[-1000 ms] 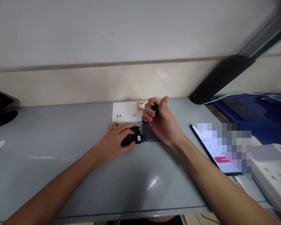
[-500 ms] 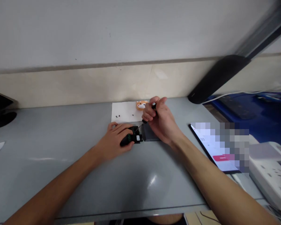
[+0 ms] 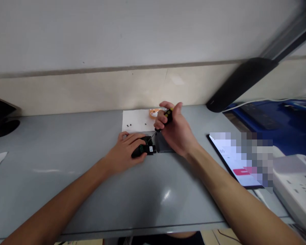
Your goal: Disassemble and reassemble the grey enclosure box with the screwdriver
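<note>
My left hand [image 3: 126, 148] is closed around a small black device with an exposed green circuit board [image 3: 151, 149] and a white label, pressing it to the table. A screwdriver [image 3: 169, 115] with a black handle and yellow marks is held in my right hand [image 3: 177, 131]. Its thin shaft slants down left to the board; the exact contact point is too small to make out. Under my right hand lies a dark grey flat panel [image 3: 163, 145], right beside the device. Behind them, several tiny dark screws [image 3: 129, 125] rest on a white paper sheet [image 3: 135, 117].
An orange and white animal-face item [image 3: 154, 113] sits on the paper's far edge. To the right are a lit tablet [image 3: 229, 160], a white power strip [image 3: 298, 183] and a black cylindrical post [image 3: 239, 85]. A black stand [image 3: 6, 127] is at far left.
The screwdriver handle has turned in my right hand, so its yellow marks now show, and the fingers have loosened and shifted on it. My left hand stays on the device.
</note>
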A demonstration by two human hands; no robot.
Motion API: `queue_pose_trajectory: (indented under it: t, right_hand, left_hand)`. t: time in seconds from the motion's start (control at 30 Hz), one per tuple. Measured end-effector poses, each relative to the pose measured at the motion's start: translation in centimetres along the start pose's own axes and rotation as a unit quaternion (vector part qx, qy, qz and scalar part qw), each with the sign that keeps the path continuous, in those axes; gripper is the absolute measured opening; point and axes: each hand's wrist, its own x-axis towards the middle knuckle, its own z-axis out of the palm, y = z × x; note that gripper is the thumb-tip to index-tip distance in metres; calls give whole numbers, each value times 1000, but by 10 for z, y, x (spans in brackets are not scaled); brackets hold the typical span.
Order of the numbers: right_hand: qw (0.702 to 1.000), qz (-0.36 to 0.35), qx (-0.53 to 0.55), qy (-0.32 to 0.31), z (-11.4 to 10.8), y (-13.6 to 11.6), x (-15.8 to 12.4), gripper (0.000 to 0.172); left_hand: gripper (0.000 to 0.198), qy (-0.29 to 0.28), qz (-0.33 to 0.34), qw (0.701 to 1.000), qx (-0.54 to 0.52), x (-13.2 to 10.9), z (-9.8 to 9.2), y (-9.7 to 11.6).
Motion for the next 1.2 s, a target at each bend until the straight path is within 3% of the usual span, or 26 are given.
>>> queue_pose_trajectory:
  t: [0.17, 0.33, 0.57, 0.8, 1.07, 1.2]
  right_hand:
    - [999, 31, -5, -30, 0, -4, -1, 36]
    - [998, 1, -22, -64, -2, -1, -6, 36]
    - [997, -16, -66, -29, 2, -2, -3, 46]
    - [995, -31, -79, -44, 1, -4, -7, 28]
    - [995, -12, -103, 5, -2, -4, -3, 47]
    - [997, -24, -78, 2, 4, -7, -4, 41]
  left_hand:
    - [17, -2, -7, 1000, -7, 1, -1, 1]
    - [19, 0, -14, 1000, -20, 1, -1, 2]
    - [19, -8, -30, 999, -34, 2, -2, 3]
    - [19, 17, -10, 1000, -23, 2, 4, 1]
    - [19, 46, 10, 999, -12, 2, 10, 0]
    - [15, 51, -12, 998, -24, 0, 8, 0]
